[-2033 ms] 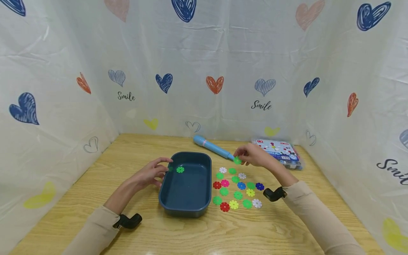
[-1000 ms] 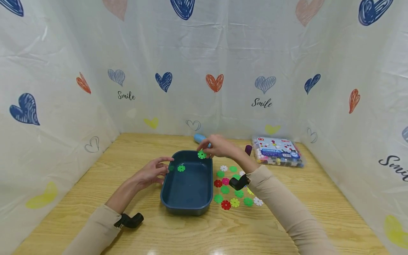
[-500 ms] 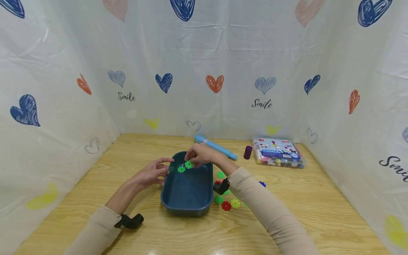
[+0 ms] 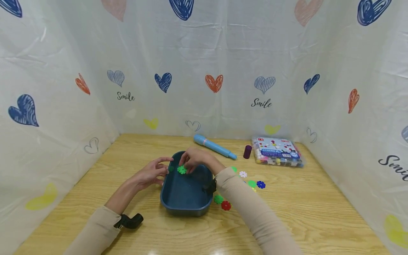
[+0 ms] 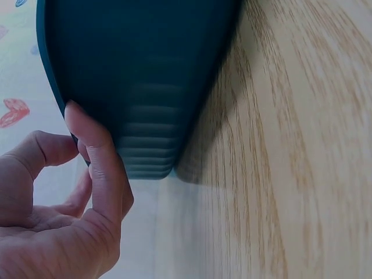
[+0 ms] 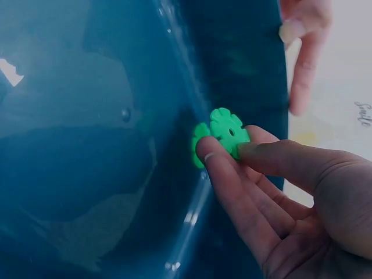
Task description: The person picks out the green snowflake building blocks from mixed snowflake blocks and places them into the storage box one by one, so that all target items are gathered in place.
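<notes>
A dark blue tray stands on the wooden table. My right hand reaches into its far left corner and pinches a green snowflake piece between thumb and fingers. In the right wrist view this held green piece lies against a second green piece on the tray's floor. My left hand rests at the tray's far left corner from outside. Its thumb lies along the tray's outer wall, holding nothing.
Loose snowflake pieces lie right of the tray: green, red, white, blue. A light blue stick, a purple cap and a clear plastic box sit at the back. Heart-printed sheets wall in the table.
My right hand carried a green piece from the table leftward over the tray and lowered it to the green piece lying inside. The left hand stayed at the tray's corner.
</notes>
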### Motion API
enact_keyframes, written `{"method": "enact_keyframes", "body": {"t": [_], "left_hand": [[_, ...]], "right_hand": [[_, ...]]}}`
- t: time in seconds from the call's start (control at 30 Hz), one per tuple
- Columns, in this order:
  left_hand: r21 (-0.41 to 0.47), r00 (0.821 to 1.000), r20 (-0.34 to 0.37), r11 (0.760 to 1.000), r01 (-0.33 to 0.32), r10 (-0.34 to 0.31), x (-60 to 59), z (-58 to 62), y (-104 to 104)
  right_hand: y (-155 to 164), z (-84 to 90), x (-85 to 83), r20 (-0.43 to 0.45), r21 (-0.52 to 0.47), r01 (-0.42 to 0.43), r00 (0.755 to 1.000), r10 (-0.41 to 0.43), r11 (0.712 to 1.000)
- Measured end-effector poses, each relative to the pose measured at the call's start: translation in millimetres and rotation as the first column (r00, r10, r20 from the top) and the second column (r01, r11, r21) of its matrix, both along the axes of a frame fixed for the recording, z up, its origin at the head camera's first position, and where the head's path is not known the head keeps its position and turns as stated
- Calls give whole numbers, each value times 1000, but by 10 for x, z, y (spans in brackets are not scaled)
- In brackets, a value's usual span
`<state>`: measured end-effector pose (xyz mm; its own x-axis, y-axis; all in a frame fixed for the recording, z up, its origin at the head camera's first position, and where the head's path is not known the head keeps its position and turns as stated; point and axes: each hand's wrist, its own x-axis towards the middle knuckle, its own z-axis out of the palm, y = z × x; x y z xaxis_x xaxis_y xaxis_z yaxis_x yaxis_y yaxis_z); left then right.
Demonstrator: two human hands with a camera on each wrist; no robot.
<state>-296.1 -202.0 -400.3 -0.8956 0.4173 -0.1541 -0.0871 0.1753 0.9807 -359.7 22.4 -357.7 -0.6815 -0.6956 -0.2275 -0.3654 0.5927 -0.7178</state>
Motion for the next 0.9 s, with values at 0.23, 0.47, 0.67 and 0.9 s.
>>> {"method": "enact_keyframes", "body": {"t": [0.23, 0.47, 0.67, 0.9], "left_hand": [[-1, 1000, -3, 1000, -5, 5, -2, 2, -5], [-3, 1000, -2, 1000, -7, 7, 1, -7, -6], [-4, 1000, -2, 1000, -7, 7, 7, -3, -1], [-2, 1000, -3, 1000, 0, 0, 11, 0, -6]], "right_hand": [[-86, -93, 8, 31, 22, 17, 999, -17, 1000], [-119, -161, 8, 48, 47, 23, 999, -26, 999], [-141, -152, 32, 48, 51, 31, 998, -34, 998], [-115, -125, 19, 17, 51, 29, 999, -29, 998]]}}
